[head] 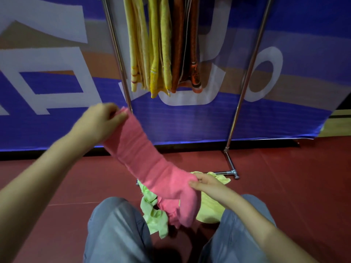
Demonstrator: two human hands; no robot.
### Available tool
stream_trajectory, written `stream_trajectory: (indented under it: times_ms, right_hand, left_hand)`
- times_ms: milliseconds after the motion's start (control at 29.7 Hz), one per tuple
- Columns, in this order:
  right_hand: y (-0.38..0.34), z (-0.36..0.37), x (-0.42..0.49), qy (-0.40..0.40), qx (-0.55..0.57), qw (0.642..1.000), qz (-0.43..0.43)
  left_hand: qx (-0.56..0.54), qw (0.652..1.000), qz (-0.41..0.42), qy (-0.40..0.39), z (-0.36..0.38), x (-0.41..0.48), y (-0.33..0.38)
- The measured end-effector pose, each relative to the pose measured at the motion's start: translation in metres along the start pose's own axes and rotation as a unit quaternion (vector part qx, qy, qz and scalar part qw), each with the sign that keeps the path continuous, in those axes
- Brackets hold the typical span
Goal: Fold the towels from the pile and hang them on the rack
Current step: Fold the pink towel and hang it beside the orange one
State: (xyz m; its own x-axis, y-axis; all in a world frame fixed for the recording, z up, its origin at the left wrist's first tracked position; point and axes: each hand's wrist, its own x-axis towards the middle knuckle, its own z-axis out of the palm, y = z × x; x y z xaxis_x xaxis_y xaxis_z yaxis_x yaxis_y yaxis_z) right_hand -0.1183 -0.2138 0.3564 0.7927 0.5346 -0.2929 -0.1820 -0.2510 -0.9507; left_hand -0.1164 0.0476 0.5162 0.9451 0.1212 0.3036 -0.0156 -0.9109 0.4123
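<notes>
A pink towel stretches in a narrow band between my hands, its loose end drooping by my knees. My left hand pinches its upper end near the rack's left pole. My right hand grips it lower down, above the pile. The pile on the floor holds a light green towel and a pale yellow one. The metal rack stands in front of me with yellow towels and orange towels hanging folded from it.
A blue, white and tan banner covers the wall behind the rack. The rack's foot bar lies on the dark red floor. My knees in grey trousers flank the pile.
</notes>
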Motion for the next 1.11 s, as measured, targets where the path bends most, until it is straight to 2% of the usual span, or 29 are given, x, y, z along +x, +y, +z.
stream_trajectory:
  times_ms: [135, 236, 303, 337, 371, 438, 472, 573, 674, 809, 910, 1011, 1112]
  right_hand:
    - [-0.038, -0.010, -0.006, -0.003, -0.001, 0.998, -0.061]
    - [-0.065, -0.018, -0.010, -0.021, -0.005, 0.997, -0.070]
    - [-0.081, -0.021, -0.013, -0.030, -0.003, 0.996, -0.079]
    - [-0.090, -0.021, -0.015, -0.037, -0.005, 0.996, -0.079]
    - [-0.099, -0.020, -0.017, -0.044, -0.012, 0.996, -0.081]
    - [-0.112, -0.021, -0.022, -0.061, -0.024, 0.994, -0.084]
    - [-0.117, -0.021, -0.024, -0.064, -0.023, 0.994, -0.087]
    - [-0.127, -0.029, -0.030, -0.071, 0.003, 0.992, -0.102]
    - [-0.131, -0.035, -0.036, -0.078, 0.019, 0.991, -0.104]
    - [-0.128, -0.038, -0.040, -0.082, 0.022, 0.993, -0.076]
    - [-0.121, -0.038, -0.042, -0.106, 0.045, 0.993, -0.040]
    - [-0.111, -0.039, -0.043, -0.126, 0.045, 0.991, -0.009]
    - [-0.106, -0.043, -0.041, -0.124, 0.099, 0.986, -0.046]
  left_hand:
    - [0.059, 0.988, -0.076, -0.123, 0.047, -0.017, -0.027]
    - [0.097, 0.960, -0.070, -0.252, 0.073, -0.027, -0.028]
    - [-0.002, 0.956, -0.042, -0.291, 0.078, -0.032, -0.008]
    - [-0.106, 0.948, -0.039, -0.299, 0.078, -0.033, 0.006]
    - [-0.224, 0.925, -0.034, -0.306, 0.075, -0.035, 0.024]
    - [-0.399, 0.866, -0.011, -0.301, 0.068, -0.037, 0.056]
    - [-0.426, 0.858, 0.002, -0.287, 0.066, -0.038, 0.069]
    - [-0.447, 0.859, 0.018, -0.248, 0.063, -0.035, 0.093]
    - [-0.427, 0.867, 0.037, -0.256, 0.060, -0.032, 0.100]
    - [-0.413, 0.876, 0.060, -0.241, 0.052, -0.029, 0.102]
    - [-0.423, 0.870, 0.070, -0.243, 0.046, -0.027, 0.106]
    - [-0.459, 0.860, 0.031, -0.222, 0.044, -0.024, 0.099]
    - [-0.492, 0.835, -0.024, -0.244, 0.047, -0.025, 0.089]
